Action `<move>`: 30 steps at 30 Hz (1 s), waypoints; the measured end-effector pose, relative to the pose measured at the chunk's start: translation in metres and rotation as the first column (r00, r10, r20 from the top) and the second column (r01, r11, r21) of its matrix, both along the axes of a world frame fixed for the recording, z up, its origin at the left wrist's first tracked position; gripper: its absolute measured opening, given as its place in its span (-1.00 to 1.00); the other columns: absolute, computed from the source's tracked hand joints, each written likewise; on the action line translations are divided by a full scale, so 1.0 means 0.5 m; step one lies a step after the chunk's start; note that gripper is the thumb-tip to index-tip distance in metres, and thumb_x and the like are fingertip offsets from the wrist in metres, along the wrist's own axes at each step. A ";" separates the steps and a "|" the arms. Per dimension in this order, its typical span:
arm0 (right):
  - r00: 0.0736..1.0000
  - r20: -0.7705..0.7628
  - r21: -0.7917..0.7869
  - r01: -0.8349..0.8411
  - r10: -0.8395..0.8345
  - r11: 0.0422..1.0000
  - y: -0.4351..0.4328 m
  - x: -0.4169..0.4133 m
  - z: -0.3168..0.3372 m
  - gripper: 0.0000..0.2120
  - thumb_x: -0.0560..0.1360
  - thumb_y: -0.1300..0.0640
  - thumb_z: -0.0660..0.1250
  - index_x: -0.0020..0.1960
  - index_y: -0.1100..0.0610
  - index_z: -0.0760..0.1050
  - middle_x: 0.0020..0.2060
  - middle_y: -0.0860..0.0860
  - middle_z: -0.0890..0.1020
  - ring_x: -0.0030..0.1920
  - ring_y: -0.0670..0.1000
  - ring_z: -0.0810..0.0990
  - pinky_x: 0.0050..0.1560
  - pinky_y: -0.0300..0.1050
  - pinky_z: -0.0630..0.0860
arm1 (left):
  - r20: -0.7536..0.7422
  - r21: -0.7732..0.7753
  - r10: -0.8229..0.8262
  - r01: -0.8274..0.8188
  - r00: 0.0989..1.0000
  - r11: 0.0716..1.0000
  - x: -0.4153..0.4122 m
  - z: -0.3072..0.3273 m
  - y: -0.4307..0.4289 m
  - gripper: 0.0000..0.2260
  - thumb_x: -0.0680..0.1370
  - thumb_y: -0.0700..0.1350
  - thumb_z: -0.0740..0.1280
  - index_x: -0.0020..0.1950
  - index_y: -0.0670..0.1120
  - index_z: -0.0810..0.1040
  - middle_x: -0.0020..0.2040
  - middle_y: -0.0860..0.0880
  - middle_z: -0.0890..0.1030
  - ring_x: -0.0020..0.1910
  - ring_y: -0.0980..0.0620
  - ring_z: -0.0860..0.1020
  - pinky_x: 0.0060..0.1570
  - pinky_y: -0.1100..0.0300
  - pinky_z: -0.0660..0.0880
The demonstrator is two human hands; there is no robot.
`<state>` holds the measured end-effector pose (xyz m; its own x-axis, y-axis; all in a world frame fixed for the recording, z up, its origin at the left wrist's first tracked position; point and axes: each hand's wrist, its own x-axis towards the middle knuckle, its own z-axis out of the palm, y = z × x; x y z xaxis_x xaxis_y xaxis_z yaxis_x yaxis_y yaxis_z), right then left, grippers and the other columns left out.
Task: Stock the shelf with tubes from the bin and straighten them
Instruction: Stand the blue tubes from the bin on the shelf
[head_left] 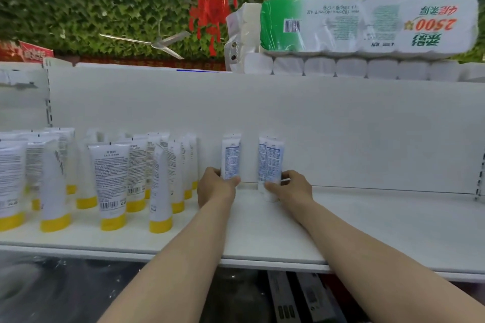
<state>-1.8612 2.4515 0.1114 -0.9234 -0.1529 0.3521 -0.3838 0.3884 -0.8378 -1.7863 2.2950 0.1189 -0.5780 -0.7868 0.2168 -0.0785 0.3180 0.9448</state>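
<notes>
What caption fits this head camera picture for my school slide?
Left hand and right hand grip white tubes upright at the back of the shelf, beside rows of yellow-capped tubes.

Probably a shop: shelf [367, 217] with tubes [110, 186], toilet-paper packs [367, 26].

Arms outstretched; left hand [216, 187] and right hand [291, 187] grip tubes [231, 157].

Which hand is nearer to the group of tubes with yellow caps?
Left. The left hand, holding one white tube, is just right of the yellow-capped tubes. The right hand, gripping other white tubes, lies farther right.
</notes>
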 end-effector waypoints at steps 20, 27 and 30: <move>0.998 0.011 0.018 -0.062 0.061 0.998 0.002 0.013 0.001 -0.58 0.34 -0.06 0.57 0.09 0.09 0.55 -0.10 -0.07 0.63 -0.15 -0.10 0.58 -0.27 -0.29 0.42 | 0.090 -0.019 -0.018 0.020 0.996 1.000 0.004 -0.003 0.000 -0.56 0.41 0.06 0.52 0.18 -0.07 0.48 0.17 -0.05 0.59 0.09 -0.08 0.55 -0.07 0.16 0.43; 0.997 0.016 0.015 -0.077 0.077 0.997 0.002 0.015 0.003 -0.58 0.33 -0.06 0.58 0.09 0.09 0.55 -0.07 -0.05 0.63 -0.16 -0.10 0.57 -0.27 -0.29 0.42 | 0.095 -0.040 -0.027 0.031 0.995 0.999 0.009 -0.003 -0.001 -0.57 0.41 0.06 0.52 0.16 -0.07 0.49 0.14 -0.05 0.59 -0.07 -0.03 0.48 -0.10 0.17 0.40; 0.996 0.014 0.012 -0.089 0.089 0.996 0.000 0.016 0.002 -0.57 0.32 -0.06 0.58 0.08 0.09 0.55 -0.08 -0.05 0.63 -0.13 -0.07 0.58 -0.21 -0.25 0.44 | 0.104 -0.041 -0.030 0.034 0.994 0.999 0.009 -0.003 0.000 -0.57 0.41 0.08 0.52 0.15 -0.06 0.48 0.14 -0.04 0.59 -0.06 -0.03 0.48 -0.10 0.16 0.40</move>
